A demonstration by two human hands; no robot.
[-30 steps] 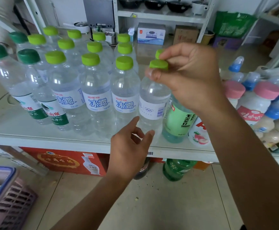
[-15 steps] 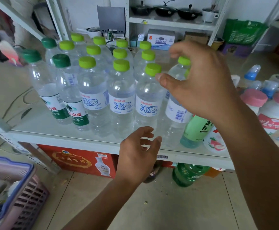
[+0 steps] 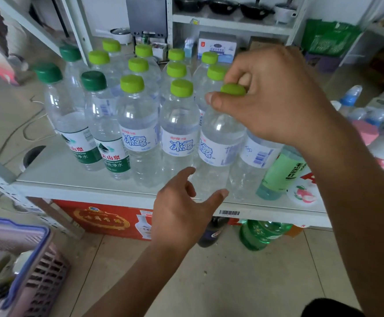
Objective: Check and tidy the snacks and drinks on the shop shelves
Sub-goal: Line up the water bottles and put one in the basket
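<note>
With the right hand (image 3: 275, 97) pinching the lime-green cap (image 3: 233, 89) of a clear plastic water bottle (image 3: 218, 143) in the white shelf's (image 3: 72, 170) front row, a gentle upright twist should square its label, the relaxed, empty left hand (image 3: 182, 216) ready near its base.

Right fingers (image 3: 243, 73) hide most of lime cap (image 3: 233, 89); basket (image 3: 42, 268) cut off left, contents blurred, perhaps bottles.

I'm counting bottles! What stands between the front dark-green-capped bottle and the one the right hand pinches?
Two lime-capped water bottles stand between the dark-capped bottle and the held bottle, in the head view.
</note>
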